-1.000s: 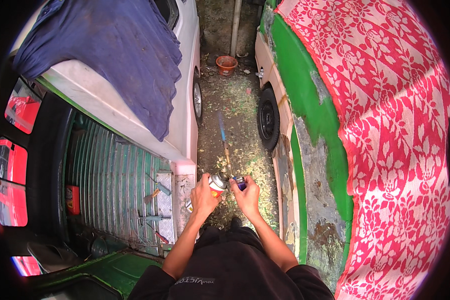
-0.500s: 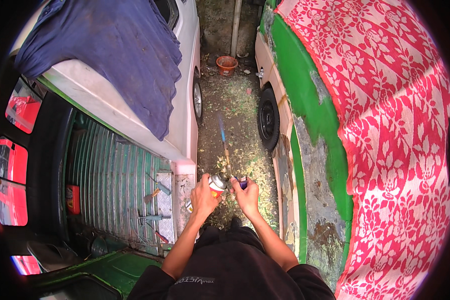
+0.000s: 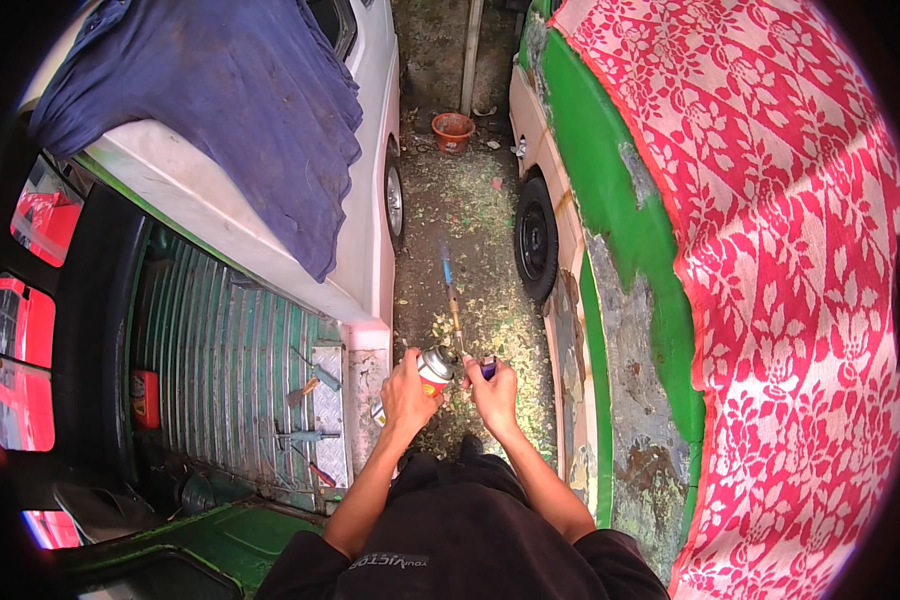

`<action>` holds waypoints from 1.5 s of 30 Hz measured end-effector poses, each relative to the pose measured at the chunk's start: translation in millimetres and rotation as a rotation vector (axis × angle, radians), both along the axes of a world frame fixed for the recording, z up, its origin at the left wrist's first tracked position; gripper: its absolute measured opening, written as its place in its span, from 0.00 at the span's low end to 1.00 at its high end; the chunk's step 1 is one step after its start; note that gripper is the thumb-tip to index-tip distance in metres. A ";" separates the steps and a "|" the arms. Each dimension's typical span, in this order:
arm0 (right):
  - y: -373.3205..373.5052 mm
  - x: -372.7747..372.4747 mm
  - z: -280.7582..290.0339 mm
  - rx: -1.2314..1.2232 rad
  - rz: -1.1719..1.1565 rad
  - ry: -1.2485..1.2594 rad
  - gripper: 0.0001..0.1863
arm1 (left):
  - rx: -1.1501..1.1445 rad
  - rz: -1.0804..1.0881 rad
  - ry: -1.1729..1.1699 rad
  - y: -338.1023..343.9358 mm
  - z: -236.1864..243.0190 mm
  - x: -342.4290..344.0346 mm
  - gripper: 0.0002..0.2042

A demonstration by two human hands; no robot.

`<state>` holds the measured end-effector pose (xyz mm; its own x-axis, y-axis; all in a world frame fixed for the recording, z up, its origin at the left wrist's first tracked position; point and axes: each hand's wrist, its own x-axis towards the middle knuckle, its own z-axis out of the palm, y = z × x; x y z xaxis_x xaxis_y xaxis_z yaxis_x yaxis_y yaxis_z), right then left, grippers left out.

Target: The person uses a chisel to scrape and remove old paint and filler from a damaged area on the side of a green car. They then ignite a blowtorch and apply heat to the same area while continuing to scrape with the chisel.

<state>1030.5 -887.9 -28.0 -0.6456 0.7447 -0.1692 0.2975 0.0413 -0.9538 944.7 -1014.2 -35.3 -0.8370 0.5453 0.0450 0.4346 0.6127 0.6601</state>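
My left hand (image 3: 408, 398) is wrapped round a gas canister (image 3: 434, 372) with a silver top, tilted so its nozzle end points away from me. A blowtorch nozzle (image 3: 456, 316) with a brass-coloured tube stretches forward from it. From the tip comes a blue flame (image 3: 447, 270), aimed along the ground between the vehicles. My right hand (image 3: 493, 394) is closed round a small purple lighter (image 3: 488, 369). Its thumb and fingertips are at the torch's base, close to the canister top; whether they grip the knob there is too small to tell.
On the right stands a vehicle with peeling green paint (image 3: 620, 190), partly under a red patterned cloth (image 3: 780, 300). Blue cloth (image 3: 220, 110) covers part of a white vehicle (image 3: 375, 200) at left. Tools (image 3: 310, 436) lie on the ribbed floor (image 3: 220, 370). An orange basin (image 3: 452, 131) sits ahead; paint flakes litter the ground.
The lighter has turned slightly in my right hand, and the flame looks a little shorter. Both hands stay almost in the same place.
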 end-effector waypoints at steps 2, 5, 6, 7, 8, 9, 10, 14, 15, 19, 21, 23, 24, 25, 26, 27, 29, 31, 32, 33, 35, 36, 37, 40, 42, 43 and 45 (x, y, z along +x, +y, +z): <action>0.2 0.4 -1.2 0.001 -0.005 0.004 0.19 | 0.005 0.000 0.008 0.1 -0.7 0.4 0.39; -0.3 0.4 0.2 -0.011 -0.006 0.004 0.19 | 0.009 0.003 0.014 -0.2 -0.8 0.7 0.39; -0.5 0.4 0.8 -0.018 -0.005 0.003 0.19 | 0.009 0.004 0.014 -0.3 -0.8 0.7 0.39; -0.5 0.3 0.8 -0.024 -0.005 0.004 0.19 | 0.013 0.001 0.018 -0.5 -1.6 0.7 0.39; -0.7 0.4 0.6 -0.030 -0.006 0.005 0.19 | 0.017 -0.001 0.022 -0.8 -3.2 0.5 0.39; -0.8 0.5 0.4 -0.037 -0.007 0.006 0.19 | 0.021 -0.004 0.026 -0.9 -4.1 0.4 0.39; -0.7 0.6 -0.1 -0.030 -0.007 0.008 0.19 | 0.019 -0.005 0.025 -0.8 -3.8 0.6 0.39; -0.3 0.9 -3.9 -0.017 -0.011 0.020 0.20 | 0.010 -0.004 0.020 -0.2 -3.0 1.5 0.39; 0.0 1.1 -5.0 -0.016 -0.014 0.025 0.21 | 0.008 -0.003 0.018 0.0 -3.0 1.8 0.39; 1.6 1.7 -9.0 -0.030 -0.019 0.029 0.23 | 0.012 -0.003 0.020 1.5 -3.0 1.9 0.39; 2.0 1.9 -9.5 -0.044 -0.022 0.017 0.23 | 0.013 -0.002 0.021 2.0 -4.2 2.2 0.39; 2.6 1.9 -10.0 -0.032 -0.025 0.018 0.23 | 0.017 -0.004 0.022 2.8 -2.9 2.6 0.39; 2.8 1.9 -10.2 -0.027 -0.027 0.018 0.23 | 0.019 -0.004 0.022 3.1 -2.4 2.7 0.39; 3.1 2.0 -10.3 -0.025 -0.024 0.018 0.23 | 0.018 -0.005 0.018 3.4 -2.5 2.6 0.39; 3.4 2.2 -10.2 -0.023 -0.022 0.018 0.23 | 0.017 -0.005 0.014 3.7 -2.7 2.5 0.39; 3.7 2.4 -10.2 -0.022 -0.019 0.018 0.23 | 0.016 -0.004 0.010 4.0 -2.7 2.5 0.39; 3.7 1.9 -11.3 -0.024 -0.035 0.031 0.23 | 0.022 -0.006 0.016 4.2 -2.5 2.7 0.39; 3.4 1.5 -11.1 -0.035 -0.042 0.042 0.23 | 0.028 -0.009 0.021 4.2 -2.3 2.6 0.39; 3.2 1.6 -10.4 -0.043 -0.041 0.046 0.23 | 0.030 -0.011 0.022 4.2 -2.6 2.6 0.39; 3.2 1.7 -10.0 -0.052 -0.040 0.050 0.23 | 0.033 -0.012 0.023 4.2 -2.8 2.6 0.39; 3.6 2.0 -10.3 -0.065 -0.040 0.060 0.23 | 0.027 -0.014 0.018 4.7 -2.2 2.7 0.39; 3.8 2.1 -10.5 -0.072 -0.040 0.065 0.23 | 0.024 -0.014 0.015 4.7 -2.0 2.8 0.39; 4.0 2.2 -10.9 -0.076 -0.040 0.052 0.23 | 0.023 -0.013 0.016 4.6 -2.1 2.9 0.38; 4.5 2.1 -11.1 -0.078 -0.040 0.029 0.23 | 0.021 -0.011 0.016 4.4 -2.0 3.3 0.38; 4.4 2.2 -11.5 -0.069 -0.044 0.034 0.24 | 0.021 -0.011 0.015 4.6 -2.4 3.3 0.38; 4.2 1.9 -11.6 -0.082 -0.041 0.051 0.23 | 0.026 -0.011 0.019 4.7 -2.4 3.2 0.38; 3.2 1.2 -12.1 -0.107 -0.035 0.083 0.21 | 0.035 -0.012 0.027 4.5 -2.3 3.0 0.38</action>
<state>1031.6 -884.7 -40.0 -0.6346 0.7475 -0.1964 0.2172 -0.0714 -0.9735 947.7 -1009.6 -37.6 -0.8285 0.5533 0.0870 0.4601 0.5839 0.6689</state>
